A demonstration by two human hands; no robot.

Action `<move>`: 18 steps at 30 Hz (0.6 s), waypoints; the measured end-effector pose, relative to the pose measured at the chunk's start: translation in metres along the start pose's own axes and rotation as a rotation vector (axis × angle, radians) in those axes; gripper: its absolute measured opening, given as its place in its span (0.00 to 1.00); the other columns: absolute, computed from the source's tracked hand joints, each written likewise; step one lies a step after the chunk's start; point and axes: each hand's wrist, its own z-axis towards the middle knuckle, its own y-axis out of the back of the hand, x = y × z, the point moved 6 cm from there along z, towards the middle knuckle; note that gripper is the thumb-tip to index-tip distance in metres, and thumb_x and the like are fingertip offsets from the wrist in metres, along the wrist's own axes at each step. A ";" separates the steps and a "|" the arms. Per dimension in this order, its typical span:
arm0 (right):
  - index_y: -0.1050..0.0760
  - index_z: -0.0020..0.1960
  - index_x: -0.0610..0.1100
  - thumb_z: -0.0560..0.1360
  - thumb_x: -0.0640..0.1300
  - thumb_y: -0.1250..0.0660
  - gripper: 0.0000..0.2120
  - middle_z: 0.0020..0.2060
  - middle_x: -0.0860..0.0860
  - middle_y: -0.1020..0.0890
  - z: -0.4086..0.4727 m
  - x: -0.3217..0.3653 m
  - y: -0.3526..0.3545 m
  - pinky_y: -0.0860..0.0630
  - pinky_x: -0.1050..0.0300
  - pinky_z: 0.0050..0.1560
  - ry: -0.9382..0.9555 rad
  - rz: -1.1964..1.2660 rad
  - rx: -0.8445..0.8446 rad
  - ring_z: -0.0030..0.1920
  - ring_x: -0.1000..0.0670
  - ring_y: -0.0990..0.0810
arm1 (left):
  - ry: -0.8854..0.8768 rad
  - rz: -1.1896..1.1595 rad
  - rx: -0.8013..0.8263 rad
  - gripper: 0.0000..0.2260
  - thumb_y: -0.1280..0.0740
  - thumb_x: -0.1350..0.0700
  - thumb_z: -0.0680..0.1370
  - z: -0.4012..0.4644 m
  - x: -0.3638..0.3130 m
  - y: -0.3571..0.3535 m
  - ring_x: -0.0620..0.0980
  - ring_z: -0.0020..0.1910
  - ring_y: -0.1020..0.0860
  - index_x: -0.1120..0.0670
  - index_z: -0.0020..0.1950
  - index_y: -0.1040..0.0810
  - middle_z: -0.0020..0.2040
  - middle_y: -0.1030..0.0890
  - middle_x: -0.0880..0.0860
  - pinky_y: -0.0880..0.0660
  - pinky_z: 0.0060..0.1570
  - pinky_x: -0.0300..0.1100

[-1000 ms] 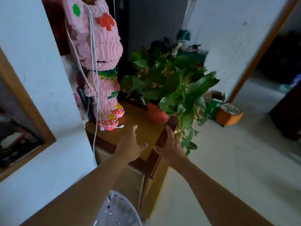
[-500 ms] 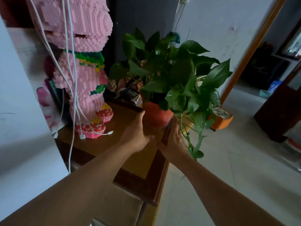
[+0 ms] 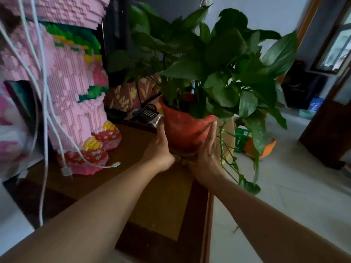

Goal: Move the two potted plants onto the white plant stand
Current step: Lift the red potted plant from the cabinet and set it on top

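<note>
Red pot (image 3: 185,128) clasped both hands, base hidden.

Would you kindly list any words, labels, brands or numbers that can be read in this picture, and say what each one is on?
None can be read.
Green box on the floor behind the plant: a small white patch, too blurred to read.
Blue container far right: pale marks, too small to read.
Red pot, held between left hand and right hand: no print visible.
</note>
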 end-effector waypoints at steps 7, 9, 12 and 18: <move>0.80 0.67 0.61 0.61 0.41 0.21 0.68 0.75 0.45 0.46 0.019 -0.016 -0.007 0.44 0.61 0.59 0.011 0.023 -0.102 0.73 0.45 0.41 | -0.041 -0.149 -0.009 0.58 0.22 0.53 0.64 0.023 0.000 -0.006 0.59 0.67 0.29 0.43 0.75 0.67 0.73 0.33 0.54 0.31 0.63 0.47; 0.76 0.71 0.57 0.59 0.44 0.19 0.69 0.75 0.43 0.45 0.025 -0.019 -0.007 0.43 0.60 0.58 0.012 0.025 -0.131 0.72 0.43 0.39 | -0.053 -0.176 0.020 0.60 0.21 0.55 0.62 0.031 0.000 -0.006 0.58 0.67 0.29 0.43 0.74 0.67 0.72 0.33 0.54 0.31 0.57 0.43; 0.75 0.72 0.53 0.57 0.48 0.18 0.70 0.76 0.42 0.47 0.032 -0.020 -0.006 0.42 0.60 0.60 0.054 0.032 -0.157 0.73 0.43 0.39 | -0.073 -0.210 0.045 0.63 0.20 0.58 0.61 0.039 0.001 -0.009 0.53 0.64 0.31 0.42 0.73 0.70 0.71 0.35 0.53 0.34 0.53 0.37; 0.77 0.72 0.49 0.62 0.43 0.21 0.67 0.76 0.44 0.54 0.033 -0.017 -0.009 0.47 0.61 0.65 0.134 0.097 -0.127 0.73 0.48 0.47 | -0.083 -0.307 -0.017 0.62 0.20 0.59 0.59 0.041 0.004 -0.010 0.53 0.68 0.34 0.40 0.74 0.64 0.72 0.35 0.52 0.33 0.57 0.41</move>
